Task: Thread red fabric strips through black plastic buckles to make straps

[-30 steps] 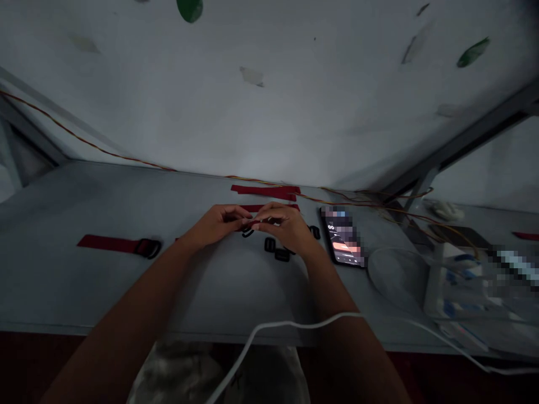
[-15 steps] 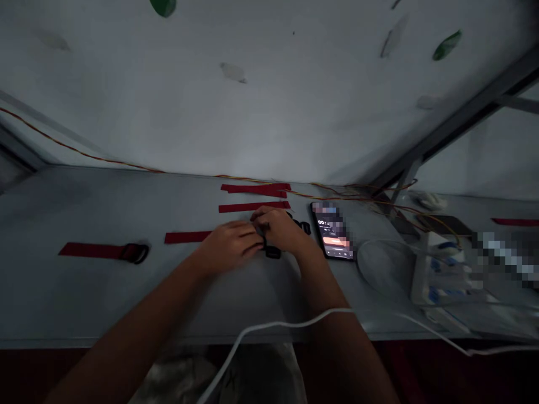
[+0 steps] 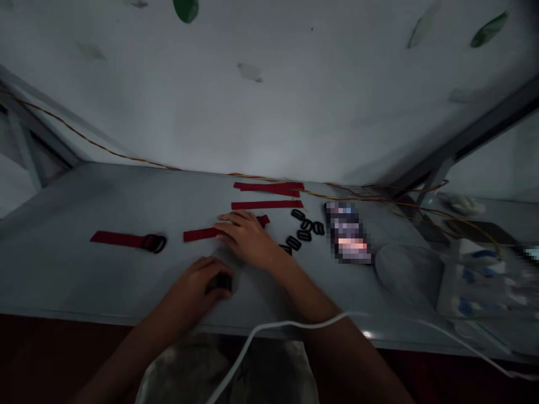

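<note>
Near the table's front edge, my left hand (image 3: pixel 202 286) is closed around a black buckle (image 3: pixel 221 282). My right hand (image 3: pixel 248 238) rests with fingers spread over a red strap (image 3: pixel 197 234), whose two ends show on either side of it. Several black buckles (image 3: pixel 304 235) lie just right of my right hand. At the left, another red strap (image 3: pixel 118 239) has black rings (image 3: pixel 155 243) at its right end. Behind my right hand lie a single red strap (image 3: pixel 265 205) and a small overlapping group of red straps (image 3: pixel 269 188).
A phone (image 3: pixel 348 234) lies right of the buckles. A white cable (image 3: pixel 290 324) crosses above my right forearm. Thin twisted wires (image 3: pixel 345 197) run along the back, and a white power strip (image 3: pixel 467 280) stands at the right on the grey table (image 3: pixel 63 280).
My left hand has moved toward the front edge with a black buckle. My right hand has shifted left onto the red strap, uncovering several buckles. The view has shifted too.
</note>
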A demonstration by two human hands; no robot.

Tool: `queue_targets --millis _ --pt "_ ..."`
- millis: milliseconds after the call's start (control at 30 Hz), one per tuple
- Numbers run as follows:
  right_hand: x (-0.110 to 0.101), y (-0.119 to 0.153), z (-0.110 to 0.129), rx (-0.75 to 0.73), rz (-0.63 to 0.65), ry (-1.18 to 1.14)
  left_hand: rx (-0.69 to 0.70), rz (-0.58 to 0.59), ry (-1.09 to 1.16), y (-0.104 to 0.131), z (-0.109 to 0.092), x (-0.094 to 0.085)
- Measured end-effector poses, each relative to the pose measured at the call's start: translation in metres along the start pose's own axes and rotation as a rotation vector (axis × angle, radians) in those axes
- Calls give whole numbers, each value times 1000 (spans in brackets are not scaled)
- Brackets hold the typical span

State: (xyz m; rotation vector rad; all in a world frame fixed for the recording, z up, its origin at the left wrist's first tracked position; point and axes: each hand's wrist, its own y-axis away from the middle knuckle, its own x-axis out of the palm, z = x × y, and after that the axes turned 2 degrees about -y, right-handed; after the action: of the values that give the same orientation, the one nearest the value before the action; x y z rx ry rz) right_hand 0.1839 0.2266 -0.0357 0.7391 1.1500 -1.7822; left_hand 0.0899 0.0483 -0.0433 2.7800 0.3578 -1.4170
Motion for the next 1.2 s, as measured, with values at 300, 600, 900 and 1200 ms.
queue_targets --millis 300,600,900,1200 --pt "40 -22 31 211 142 62 -368 -232 74 18 29 -54" --pt "0 -10 2 204 97 -727 -396 -408 588 -9 33 -48" --pt "-6 -9 5 178 259 -793 -505 -378 1110 -13 28 -24" --pt "-6 -6 -1 244 376 -1008 -452 -376 1030 -13 25 -17"
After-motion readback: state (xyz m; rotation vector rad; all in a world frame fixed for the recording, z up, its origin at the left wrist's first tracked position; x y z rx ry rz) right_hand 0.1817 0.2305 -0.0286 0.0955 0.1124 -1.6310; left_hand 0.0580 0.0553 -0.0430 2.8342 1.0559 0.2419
